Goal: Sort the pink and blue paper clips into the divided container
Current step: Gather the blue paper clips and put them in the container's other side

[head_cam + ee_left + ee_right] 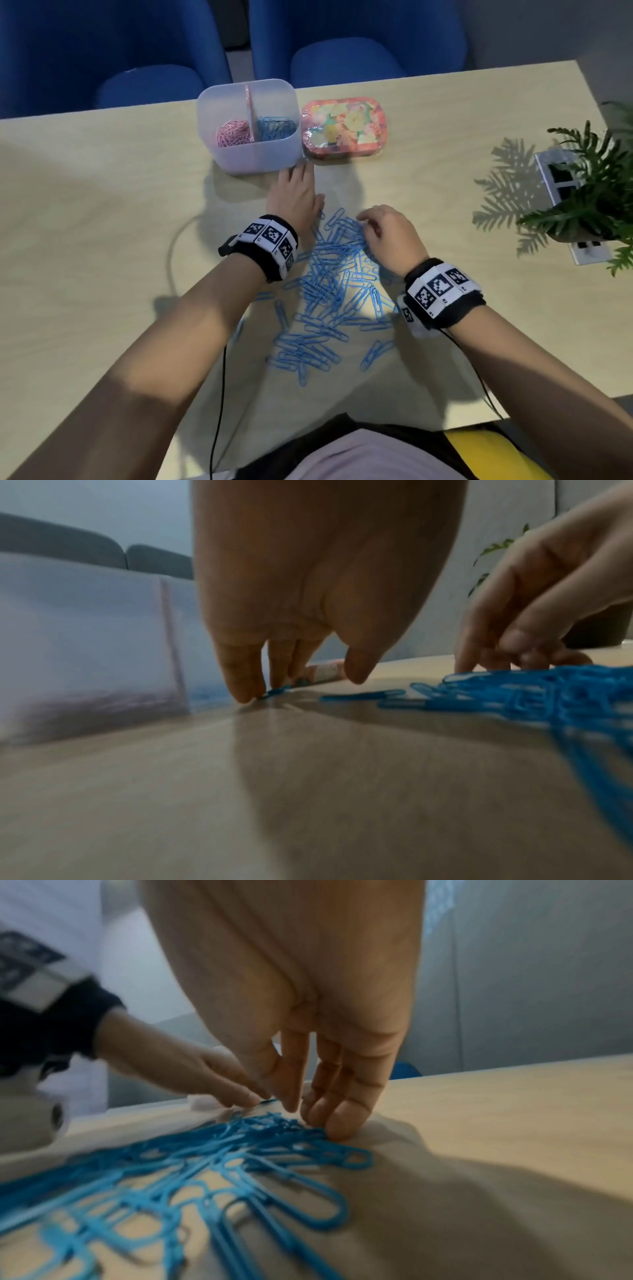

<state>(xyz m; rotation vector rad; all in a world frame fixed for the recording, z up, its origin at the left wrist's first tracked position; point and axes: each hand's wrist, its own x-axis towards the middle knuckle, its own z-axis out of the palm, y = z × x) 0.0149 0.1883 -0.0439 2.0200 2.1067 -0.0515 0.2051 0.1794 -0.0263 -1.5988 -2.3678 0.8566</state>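
From the head view, no brand or readable writing anywhere, only black-and-white square code markers on the wristbands of both arms. The divided container stands at the far side of the counter, pink paper clips in its left compartment, a few blue ones in the right, and a floral tin sits just beside it on the right. A big loose pile of blue paper clips lies spread between the two arms. The left hand reaches flat toward the container's near corner, fingers straight, the grip wide and holding nothing. The right hand hovers over the pile's far edge, fingers curled down onto the clips. A green plant overhangs a white socket strip at the right edge, and blue chairs stand beyond the counter. Over to the left wrist view: fingertips press down on the counter right by the frosted container wall, one stray blue clip lying at them. Right wrist view now: fingers dip into the blue pile's edge, thumb and forefinger close together; whether that grip actually has a clip, I can't tell through the blur.
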